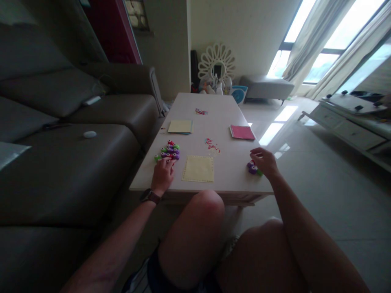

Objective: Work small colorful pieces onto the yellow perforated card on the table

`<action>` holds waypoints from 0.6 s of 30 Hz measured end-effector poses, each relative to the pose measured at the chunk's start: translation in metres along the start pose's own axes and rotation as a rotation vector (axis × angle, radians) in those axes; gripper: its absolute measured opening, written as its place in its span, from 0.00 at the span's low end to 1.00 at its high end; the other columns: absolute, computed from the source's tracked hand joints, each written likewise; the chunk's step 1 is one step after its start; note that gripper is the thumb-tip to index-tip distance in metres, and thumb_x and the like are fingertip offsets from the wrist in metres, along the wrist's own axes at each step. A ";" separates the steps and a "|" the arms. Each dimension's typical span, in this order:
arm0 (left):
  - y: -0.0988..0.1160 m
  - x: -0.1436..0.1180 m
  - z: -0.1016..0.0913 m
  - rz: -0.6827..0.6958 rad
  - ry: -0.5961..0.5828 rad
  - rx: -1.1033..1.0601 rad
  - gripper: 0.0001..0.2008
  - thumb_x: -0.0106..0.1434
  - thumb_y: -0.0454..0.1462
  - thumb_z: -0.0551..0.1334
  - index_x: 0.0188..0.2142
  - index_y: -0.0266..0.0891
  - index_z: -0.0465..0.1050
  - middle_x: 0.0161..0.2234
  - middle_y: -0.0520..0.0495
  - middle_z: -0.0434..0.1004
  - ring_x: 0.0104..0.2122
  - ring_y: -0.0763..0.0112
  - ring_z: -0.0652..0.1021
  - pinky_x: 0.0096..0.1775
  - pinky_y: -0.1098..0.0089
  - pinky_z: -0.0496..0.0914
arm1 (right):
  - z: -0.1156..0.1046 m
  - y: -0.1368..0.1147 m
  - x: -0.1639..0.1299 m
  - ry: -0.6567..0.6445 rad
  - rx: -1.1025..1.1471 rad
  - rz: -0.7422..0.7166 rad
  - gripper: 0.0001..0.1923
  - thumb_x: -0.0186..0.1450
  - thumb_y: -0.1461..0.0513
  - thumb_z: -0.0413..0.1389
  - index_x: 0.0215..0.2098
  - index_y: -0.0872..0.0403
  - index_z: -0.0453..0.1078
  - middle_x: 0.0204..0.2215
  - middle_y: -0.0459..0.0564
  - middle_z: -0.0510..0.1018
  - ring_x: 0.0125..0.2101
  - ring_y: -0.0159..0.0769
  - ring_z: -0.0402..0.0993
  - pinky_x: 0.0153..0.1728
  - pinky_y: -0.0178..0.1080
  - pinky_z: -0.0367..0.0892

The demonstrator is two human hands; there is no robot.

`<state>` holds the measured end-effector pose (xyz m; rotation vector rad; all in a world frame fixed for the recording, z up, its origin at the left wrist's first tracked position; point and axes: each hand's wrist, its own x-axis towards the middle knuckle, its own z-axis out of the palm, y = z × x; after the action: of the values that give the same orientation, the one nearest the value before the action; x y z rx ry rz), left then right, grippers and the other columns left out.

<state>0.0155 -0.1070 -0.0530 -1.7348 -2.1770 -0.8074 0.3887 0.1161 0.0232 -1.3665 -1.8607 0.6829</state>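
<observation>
Head view: left hand (163,173) fingertips resting on cluster of small purple, green and red plastic punches (170,151) near surface's (226,122) left edge, grip loosely spread; best pinched singly. Right hand (265,162) curled beside purple-green punch (253,167) near right edge, not clamping.

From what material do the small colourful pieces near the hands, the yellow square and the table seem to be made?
Colourful pieces: probably hard plastic, since the purple, green and red colours are bright and slightly glossy. The left hand touches them.
Yellow square: likely paper or thin card; it lies flat, is matte and has a finely edged border.
Table: pale, smooth top, perhaps painted wood or laminate; I cannot tell which.
</observation>
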 end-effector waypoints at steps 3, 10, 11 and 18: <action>0.000 -0.001 -0.001 -0.015 0.007 0.012 0.17 0.65 0.31 0.56 0.52 0.40 0.72 0.51 0.39 0.69 0.52 0.52 0.70 0.55 0.51 0.68 | -0.011 0.008 0.000 0.012 0.008 0.127 0.15 0.53 0.56 0.59 0.35 0.56 0.77 0.22 0.50 0.78 0.22 0.36 0.72 0.24 0.37 0.64; -0.005 -0.002 0.003 -0.081 0.049 -0.008 0.14 0.63 0.32 0.58 0.48 0.39 0.73 0.51 0.39 0.69 0.52 0.49 0.70 0.55 0.50 0.67 | -0.023 0.015 -0.003 0.026 -0.031 0.136 0.15 0.52 0.55 0.59 0.32 0.56 0.78 0.23 0.51 0.79 0.23 0.35 0.71 0.23 0.36 0.62; -0.005 -0.002 0.003 -0.082 0.051 -0.013 0.14 0.63 0.32 0.58 0.48 0.39 0.73 0.51 0.39 0.70 0.52 0.50 0.70 0.55 0.50 0.67 | -0.022 0.015 -0.003 0.019 -0.030 0.140 0.15 0.52 0.54 0.59 0.31 0.56 0.78 0.23 0.51 0.79 0.23 0.35 0.71 0.23 0.35 0.62; -0.007 -0.002 0.005 -0.096 0.051 -0.024 0.14 0.61 0.31 0.59 0.46 0.38 0.73 0.48 0.39 0.70 0.49 0.50 0.71 0.55 0.51 0.69 | -0.016 0.018 0.000 -0.060 -0.072 0.109 0.14 0.52 0.55 0.60 0.30 0.56 0.78 0.22 0.50 0.78 0.23 0.34 0.70 0.23 0.35 0.61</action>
<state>0.0104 -0.1065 -0.0594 -1.6135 -2.2401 -0.8942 0.4117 0.1212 0.0194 -1.5182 -1.8844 0.7259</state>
